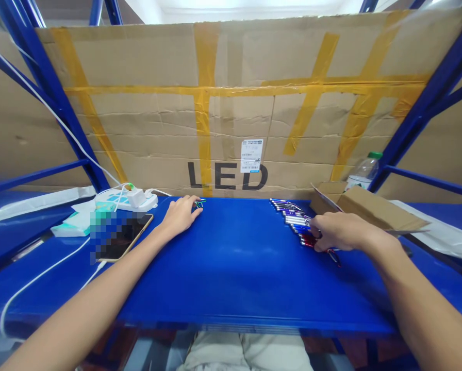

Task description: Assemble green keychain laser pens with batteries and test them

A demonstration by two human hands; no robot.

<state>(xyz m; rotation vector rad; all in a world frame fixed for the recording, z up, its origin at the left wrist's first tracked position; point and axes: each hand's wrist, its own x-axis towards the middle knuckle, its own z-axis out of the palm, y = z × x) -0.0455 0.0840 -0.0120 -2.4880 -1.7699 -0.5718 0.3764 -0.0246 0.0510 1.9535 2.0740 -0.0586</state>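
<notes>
At the back of the blue table, my left hand (180, 215) has its fingers closed around a small shiny green piece (200, 203), mostly covered by the fingertips. On the right, a slanting row of slim metallic pen-like sticks (296, 220) in blue, purple and silver lies on the tabletop. My right hand (337, 231) is at the near end of this row, its fingers bent down onto a red pen-like stick (307, 241). Beside that hand a dark red loop (334, 256) sticks out toward me. Part of the red stick is hidden by my fingers.
An opened cardboard box (383, 208) stands behind my right hand, near a clear bottle (364, 172) with a green cap. To the left are a phone (126, 239), a white power strip (138, 200) and cables. A large cardboard sheet (157, 129) closes off the back.
</notes>
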